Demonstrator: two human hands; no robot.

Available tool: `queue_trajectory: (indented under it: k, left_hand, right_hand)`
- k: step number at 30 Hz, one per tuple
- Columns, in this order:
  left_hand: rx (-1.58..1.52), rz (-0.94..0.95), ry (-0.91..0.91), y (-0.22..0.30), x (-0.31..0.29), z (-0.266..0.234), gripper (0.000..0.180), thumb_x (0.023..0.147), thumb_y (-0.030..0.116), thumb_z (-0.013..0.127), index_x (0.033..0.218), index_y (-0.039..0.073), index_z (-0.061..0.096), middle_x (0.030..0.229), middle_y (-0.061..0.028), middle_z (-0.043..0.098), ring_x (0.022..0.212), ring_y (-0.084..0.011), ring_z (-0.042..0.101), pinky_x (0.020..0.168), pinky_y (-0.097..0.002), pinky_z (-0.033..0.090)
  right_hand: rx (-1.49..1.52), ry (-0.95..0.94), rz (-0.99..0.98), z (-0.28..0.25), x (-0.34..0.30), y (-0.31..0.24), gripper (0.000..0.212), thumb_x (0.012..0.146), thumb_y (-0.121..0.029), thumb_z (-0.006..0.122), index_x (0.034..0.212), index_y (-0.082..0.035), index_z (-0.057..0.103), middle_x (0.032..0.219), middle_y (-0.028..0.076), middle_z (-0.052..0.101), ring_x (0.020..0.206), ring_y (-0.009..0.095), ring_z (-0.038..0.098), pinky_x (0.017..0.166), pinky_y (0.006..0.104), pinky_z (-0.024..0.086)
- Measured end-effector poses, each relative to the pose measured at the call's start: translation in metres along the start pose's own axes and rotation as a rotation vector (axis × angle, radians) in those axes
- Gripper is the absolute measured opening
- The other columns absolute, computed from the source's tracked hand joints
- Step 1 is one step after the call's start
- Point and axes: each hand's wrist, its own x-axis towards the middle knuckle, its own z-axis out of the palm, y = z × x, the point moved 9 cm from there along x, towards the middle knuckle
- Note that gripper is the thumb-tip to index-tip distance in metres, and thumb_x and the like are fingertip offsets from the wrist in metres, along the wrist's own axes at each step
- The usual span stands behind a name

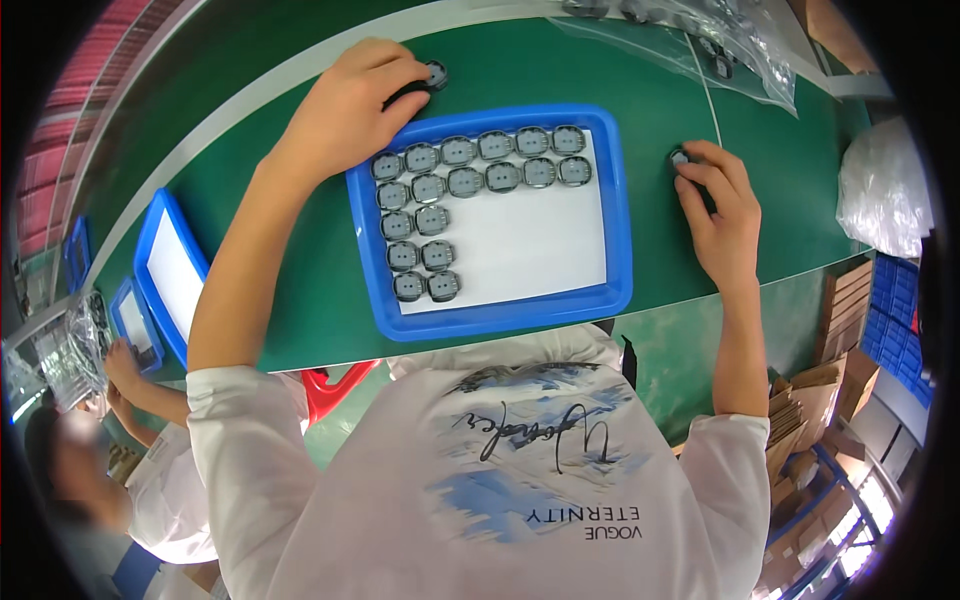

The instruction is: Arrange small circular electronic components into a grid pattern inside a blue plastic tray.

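Observation:
My left hand [355, 105] reaches over the far left corner of a blue tray [618, 220]. Its thumb and fingers pinch a small rounded dark grey plastic part [436, 75] just above the green tabletop. To the right of the tray, my right hand [724, 205] grips a small dark piece [679, 158] between thumb and fingertips; the fingers partly cover it. Lined with white, the tray holds grey plastic housings [502, 176] in two rows along its far side and two columns down its left side. Bare white lining [525, 245] shows in the rest.
A clear plastic bag [745, 60] with dark parts lies at the far right, and a white plastic bundle [885, 175] by the right edge. More blue trays [165, 265] stand at left, near a co-worker's hands [122, 370]. Cardboard [810, 400] is stacked lower right.

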Motion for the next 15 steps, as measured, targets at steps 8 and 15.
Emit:
queue_trajectory:
  k: [8,15]
  left_hand:
    - [0.042,0.268,0.065,0.034,0.002,-0.019,0.011,0.077,0.004,0.074,0.085,0.001,0.067,0.095,-0.0085,0.061,0.091,-0.0288,0.06,0.079,-0.0402,0.051]
    - [-0.139,0.332,-0.009,0.126,-0.045,-0.011,0.017,0.063,0.005,0.07,0.078,-0.001,0.064,0.09,-0.0113,0.058,0.084,-0.029,0.055,0.073,-0.0382,0.046]
  right_hand:
    - [0.038,0.035,0.023,-0.015,0.008,-0.021,0.015,0.084,0.002,0.074,0.099,-0.001,0.072,0.101,0.009,0.063,0.089,0.021,0.064,0.078,0.0313,0.051]
    - [0.2,-0.316,-0.499,0.043,0.005,-0.124,0.017,0.073,-0.002,0.073,0.09,-0.003,0.071,0.085,0.007,0.062,0.077,0.024,0.06,0.065,0.0354,0.05]
